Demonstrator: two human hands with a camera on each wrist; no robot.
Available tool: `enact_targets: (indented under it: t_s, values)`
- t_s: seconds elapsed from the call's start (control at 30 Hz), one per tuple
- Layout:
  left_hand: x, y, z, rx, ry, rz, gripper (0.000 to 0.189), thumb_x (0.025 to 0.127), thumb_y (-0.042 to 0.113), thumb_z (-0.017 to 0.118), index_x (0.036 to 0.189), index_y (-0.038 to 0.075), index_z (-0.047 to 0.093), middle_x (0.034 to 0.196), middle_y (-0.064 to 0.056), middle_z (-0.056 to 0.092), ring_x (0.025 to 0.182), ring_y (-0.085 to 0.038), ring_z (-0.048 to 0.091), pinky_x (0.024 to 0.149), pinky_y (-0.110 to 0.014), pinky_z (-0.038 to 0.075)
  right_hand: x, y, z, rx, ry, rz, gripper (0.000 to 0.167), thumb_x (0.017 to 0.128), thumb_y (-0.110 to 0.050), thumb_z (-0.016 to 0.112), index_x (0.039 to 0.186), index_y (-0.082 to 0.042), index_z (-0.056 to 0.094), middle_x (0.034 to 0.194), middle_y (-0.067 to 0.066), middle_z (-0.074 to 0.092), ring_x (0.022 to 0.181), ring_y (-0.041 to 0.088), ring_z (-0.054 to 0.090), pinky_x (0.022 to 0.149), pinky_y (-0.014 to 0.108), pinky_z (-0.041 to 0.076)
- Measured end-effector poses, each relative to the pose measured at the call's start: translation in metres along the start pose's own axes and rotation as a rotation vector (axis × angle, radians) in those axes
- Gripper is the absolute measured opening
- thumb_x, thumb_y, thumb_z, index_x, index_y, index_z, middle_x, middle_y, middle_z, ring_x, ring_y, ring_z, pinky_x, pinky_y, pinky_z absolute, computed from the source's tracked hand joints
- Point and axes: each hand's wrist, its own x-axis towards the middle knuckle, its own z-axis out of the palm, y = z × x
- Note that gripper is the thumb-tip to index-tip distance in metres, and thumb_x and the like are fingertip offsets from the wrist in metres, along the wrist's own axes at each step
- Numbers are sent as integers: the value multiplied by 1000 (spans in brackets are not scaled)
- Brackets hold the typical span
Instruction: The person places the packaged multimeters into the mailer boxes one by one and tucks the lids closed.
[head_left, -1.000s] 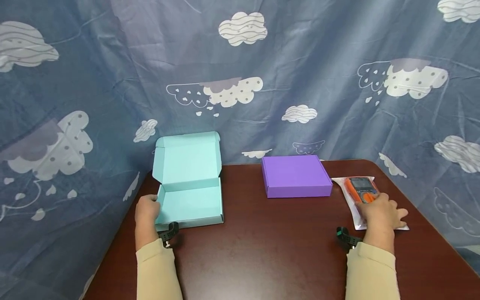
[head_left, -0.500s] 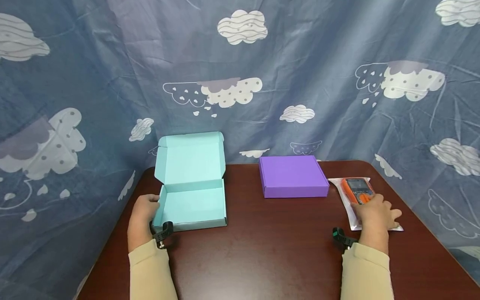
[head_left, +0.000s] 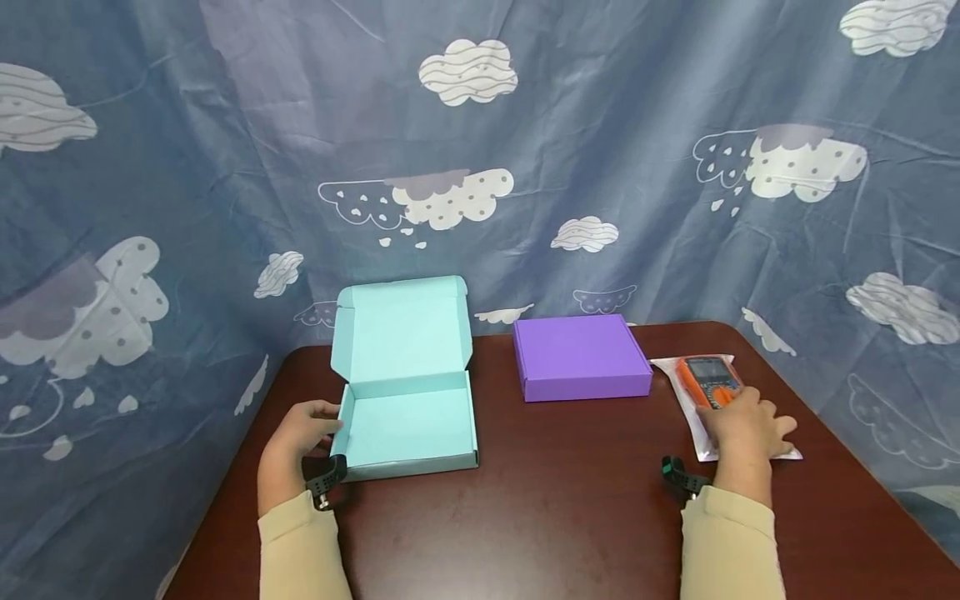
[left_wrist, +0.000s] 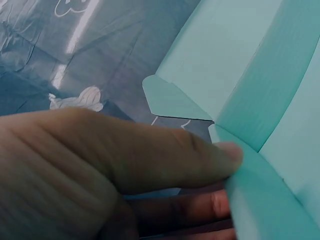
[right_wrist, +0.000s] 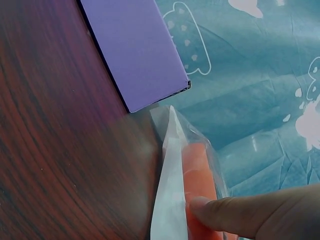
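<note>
A teal cardboard box [head_left: 408, 425] stands at the left of the table, its lid [head_left: 405, 329] raised. My left hand [head_left: 300, 429] is at its left wall [left_wrist: 260, 200]. The thumb touches the wall's top edge, and the fingertips meet its outer side. On the right lies an orange multimeter [head_left: 712, 383] in a clear plastic bag [head_left: 688, 412]. My right hand [head_left: 746, 425] holds its near end through the bag, thumb on the orange side [right_wrist: 197, 175]; the hand covers the lower part, and the far fingers' contact is hidden.
A purple box [head_left: 581, 358], its lid down, sits at the back centre, just left of the bagged multimeter. Behind the brown table [head_left: 555, 508] hangs a blue cloth [head_left: 480, 142] with white clouds. A black strap [head_left: 326, 479] is round each wrist.
The teal box has slid to the right and turned slightly, with my left hand moving along at its left wall. My right hand and the multimeter stay in place; the head view has shifted a little.
</note>
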Motion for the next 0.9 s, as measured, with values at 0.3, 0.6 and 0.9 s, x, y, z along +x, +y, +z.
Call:
enact_targets:
  t_s: [0.3,0.6,0.9]
  values:
    - [-4,12,10,-18,-93,45,35,94,3,70,126,-7,62,107,-20,69,83,-31,68,73,-51,58,-4,1,3,2,-6,3,84,93,-32,68,140,19,21,126,46,27,127,66,15,97,83,21]
    - [-4,22,28,-2,-164,88,28,90,1,71,116,-4,62,97,-13,68,78,-29,67,68,-49,57,-6,4,3,3,4,11,83,93,-31,68,142,17,22,125,45,27,126,65,15,97,84,21]
    - [-6,39,36,32,-204,119,27,89,1,72,112,-3,59,95,-13,66,77,-30,66,66,-49,57,-5,-1,2,-2,13,10,82,93,-31,68,142,17,22,125,45,27,125,65,16,97,83,21]
